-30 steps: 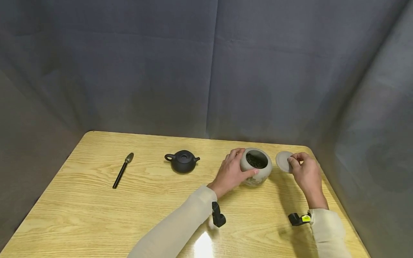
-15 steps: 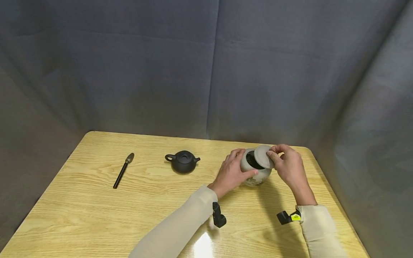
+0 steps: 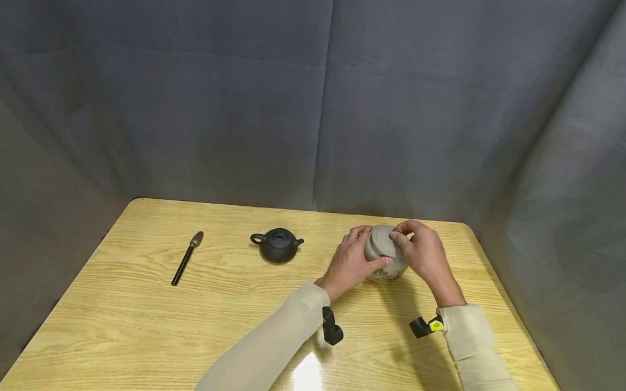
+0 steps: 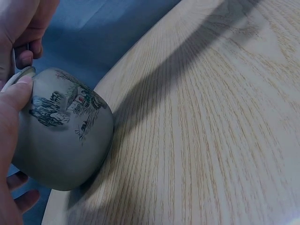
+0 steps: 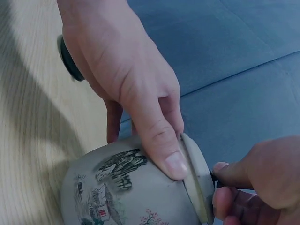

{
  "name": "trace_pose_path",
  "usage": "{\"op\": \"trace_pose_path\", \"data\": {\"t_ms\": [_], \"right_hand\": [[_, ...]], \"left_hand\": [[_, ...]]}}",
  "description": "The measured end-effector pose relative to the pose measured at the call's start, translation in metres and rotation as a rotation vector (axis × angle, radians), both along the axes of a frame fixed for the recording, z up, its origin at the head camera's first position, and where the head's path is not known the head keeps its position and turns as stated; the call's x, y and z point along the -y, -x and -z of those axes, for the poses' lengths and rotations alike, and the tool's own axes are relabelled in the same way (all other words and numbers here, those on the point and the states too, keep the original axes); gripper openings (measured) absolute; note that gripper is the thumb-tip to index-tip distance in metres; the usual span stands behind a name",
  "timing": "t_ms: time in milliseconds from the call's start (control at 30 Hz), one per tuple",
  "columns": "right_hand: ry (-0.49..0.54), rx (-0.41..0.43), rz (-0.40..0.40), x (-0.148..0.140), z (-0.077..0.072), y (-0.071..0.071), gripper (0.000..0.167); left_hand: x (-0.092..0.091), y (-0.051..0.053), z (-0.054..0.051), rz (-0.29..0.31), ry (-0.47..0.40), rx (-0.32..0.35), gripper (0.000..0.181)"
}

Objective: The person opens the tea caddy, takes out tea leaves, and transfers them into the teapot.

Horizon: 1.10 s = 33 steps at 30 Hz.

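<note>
A round grey jar (image 3: pixel 386 273) with a painted landscape stands at the right of the table. My left hand (image 3: pixel 348 263) grips its left side, the thumb near the rim, as the right wrist view also shows. Over the mouth lies a flat grey lid (image 3: pixel 383 239), covering the dark contents. Whether it is fully seated I cannot tell. My right hand (image 3: pixel 426 251) pinches the top of the lid between thumb and fingers. Seen from the left wrist, the painted jar wall (image 4: pixel 65 140) faces the camera and the lid is mostly hidden by fingers.
To the left of the jar sits a small dark teapot (image 3: pixel 277 248), its handle to the left and spout to the right. Farther left lies a spoon (image 3: pixel 187 259) with a black handle. A grey curtain (image 3: pixel 235 119) hangs behind the wooden table (image 3: pixel 146 331).
My right hand has brought the lid leftward from beside the jar onto its mouth, hiding the dark contents. The left hand and the jar have stayed in place.
</note>
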State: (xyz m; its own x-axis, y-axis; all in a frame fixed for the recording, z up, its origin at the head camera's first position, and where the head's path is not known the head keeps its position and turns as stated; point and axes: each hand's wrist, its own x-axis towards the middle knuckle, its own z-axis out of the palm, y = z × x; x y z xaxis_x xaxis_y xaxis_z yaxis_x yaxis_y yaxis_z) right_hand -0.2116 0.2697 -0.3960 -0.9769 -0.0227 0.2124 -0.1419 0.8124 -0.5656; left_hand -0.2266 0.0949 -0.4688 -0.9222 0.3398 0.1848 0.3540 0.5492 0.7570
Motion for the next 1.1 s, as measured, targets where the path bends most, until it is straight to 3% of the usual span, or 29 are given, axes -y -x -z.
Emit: {"op": "trace_pose_path", "data": {"t_ms": [200,667,1100], "right_hand": [[-0.012,-0.006,0.006,0.000,0.003,0.002,0.017],[-0.134,-0.173,0.026,0.004,0.011,0.001,0.013],[-0.179,-0.219,-0.002,0.002,0.013,-0.001,0.011]], "left_hand": [[0.000,0.001,0.001,0.000,0.005,-0.002,0.087],[0.000,-0.001,0.000,0.009,0.017,-0.010,0.085],[0.000,0.000,-0.001,0.002,0.023,-0.009,0.086]]}}
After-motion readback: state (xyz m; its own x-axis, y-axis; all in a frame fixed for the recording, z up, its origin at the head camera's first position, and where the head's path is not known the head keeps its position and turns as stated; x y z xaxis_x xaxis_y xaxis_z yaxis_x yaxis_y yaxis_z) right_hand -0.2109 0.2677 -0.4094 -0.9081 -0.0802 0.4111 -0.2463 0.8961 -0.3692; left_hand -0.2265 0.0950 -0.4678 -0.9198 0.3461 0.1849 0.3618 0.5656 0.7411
